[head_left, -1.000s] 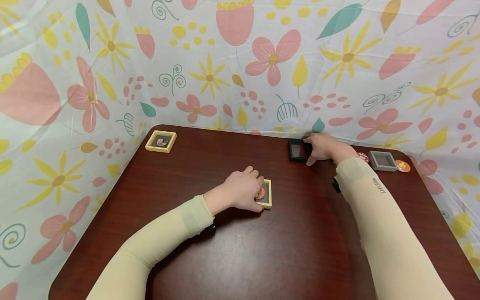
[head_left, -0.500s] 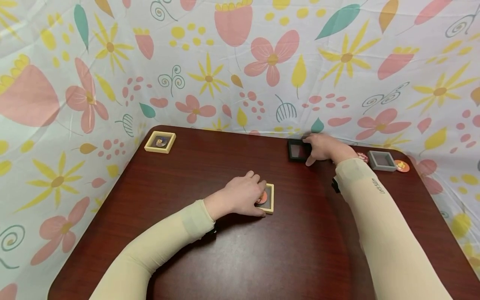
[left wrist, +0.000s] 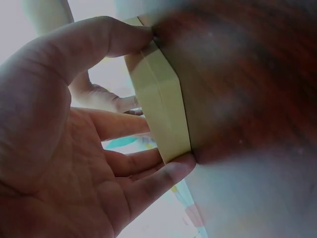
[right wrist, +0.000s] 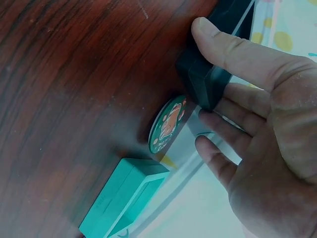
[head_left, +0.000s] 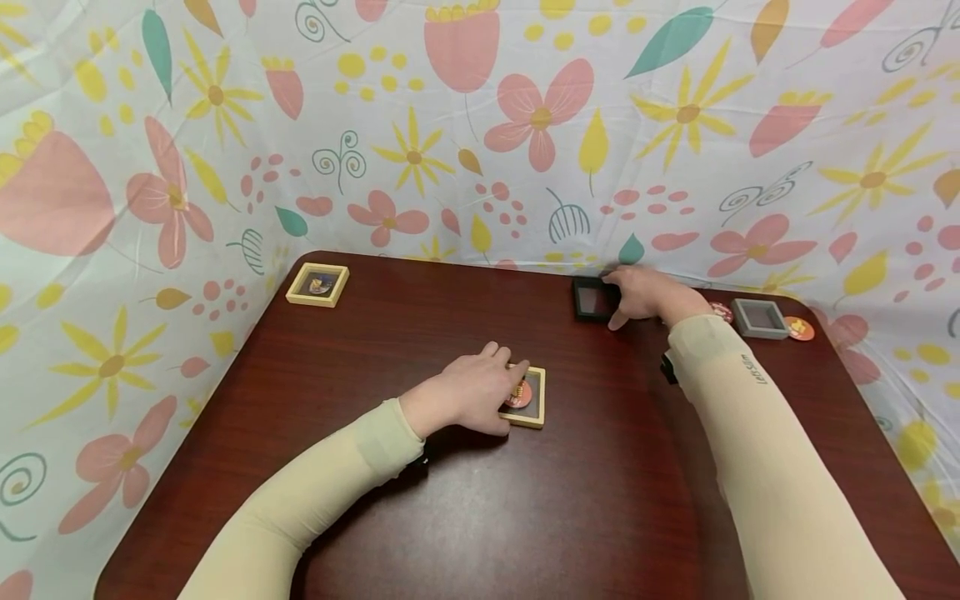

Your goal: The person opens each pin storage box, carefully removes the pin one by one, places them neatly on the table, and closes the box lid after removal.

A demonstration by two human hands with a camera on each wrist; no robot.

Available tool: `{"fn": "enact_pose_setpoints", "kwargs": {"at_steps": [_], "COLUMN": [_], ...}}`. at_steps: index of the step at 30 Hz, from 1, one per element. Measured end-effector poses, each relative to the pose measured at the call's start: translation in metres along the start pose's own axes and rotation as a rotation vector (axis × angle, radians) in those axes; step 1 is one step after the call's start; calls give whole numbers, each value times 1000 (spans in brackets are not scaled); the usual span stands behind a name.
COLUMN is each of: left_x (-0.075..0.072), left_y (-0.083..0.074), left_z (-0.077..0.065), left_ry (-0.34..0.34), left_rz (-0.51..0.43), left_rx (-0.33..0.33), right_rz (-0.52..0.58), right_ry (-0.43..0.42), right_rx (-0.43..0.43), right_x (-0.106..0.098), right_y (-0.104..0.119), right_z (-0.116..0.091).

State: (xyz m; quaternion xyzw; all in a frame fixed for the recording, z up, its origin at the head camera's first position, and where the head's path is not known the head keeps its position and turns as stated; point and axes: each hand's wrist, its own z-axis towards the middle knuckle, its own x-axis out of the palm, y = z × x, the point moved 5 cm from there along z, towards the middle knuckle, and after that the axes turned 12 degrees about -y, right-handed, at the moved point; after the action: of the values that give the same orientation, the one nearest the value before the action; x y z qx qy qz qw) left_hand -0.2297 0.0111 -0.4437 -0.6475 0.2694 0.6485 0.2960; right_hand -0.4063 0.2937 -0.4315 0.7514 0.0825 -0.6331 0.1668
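Observation:
My left hand (head_left: 480, 392) grips a pale yellow square frame (head_left: 542, 400) on the table, with an orange round badge (head_left: 521, 395) inside it. In the left wrist view, thumb and a finger press against opposite ends of the yellow frame (left wrist: 161, 99). At the far edge, my right hand (head_left: 641, 293) holds a small black frame (head_left: 578, 300), partly hidden by the fingers. Seen from the right wrist, the thumb lies along one side of the black frame (right wrist: 195, 74) and fingers touch the other. A green badge (right wrist: 167, 125) leans beyond its corner.
Another yellow frame (head_left: 311, 302) with a dark badge lies at the far left corner. Back right are a grey frame (head_left: 763, 334), a red-and-white badge (head_left: 722, 312) and an orange-red badge (head_left: 799, 328). A teal-looking frame (right wrist: 114, 198) shows in the right wrist view. Flowered cloth (head_left: 450, 150) borders the table.
The yellow frame with its orange badge has come slightly nearer to me. My left hand has shifted left on it, uncovering more of the badge. My right hand stays at the black frame.

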Motion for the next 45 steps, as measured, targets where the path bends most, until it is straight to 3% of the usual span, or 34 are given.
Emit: {"fn": "enact_pose_setpoints", "kwargs": {"at_steps": [19,23,28,34,38,45], "left_x": [3,3,3,2,2,2], "left_y": [4,4,3,4,5,6], "left_z": [0,-1,0,2,1,0], "left_ry": [-11,-19,-34,-33,-29,-34], "left_rz": [-31,-34,-34,-17,-16,-15], "left_rx": [3,4,12,21,19,20], "right_rz": [6,28,164,272,322,368], "right_ry": [-135,-202,-266,-344,-316,-161], "right_rx": [-6,-27,-27,-78,-126,-227], "right_x": [9,9,19,25,26,37], "right_y": [-1,10,26,61,87,122], "right_z": [-15,-28,-51,-74,-89,-111]}}
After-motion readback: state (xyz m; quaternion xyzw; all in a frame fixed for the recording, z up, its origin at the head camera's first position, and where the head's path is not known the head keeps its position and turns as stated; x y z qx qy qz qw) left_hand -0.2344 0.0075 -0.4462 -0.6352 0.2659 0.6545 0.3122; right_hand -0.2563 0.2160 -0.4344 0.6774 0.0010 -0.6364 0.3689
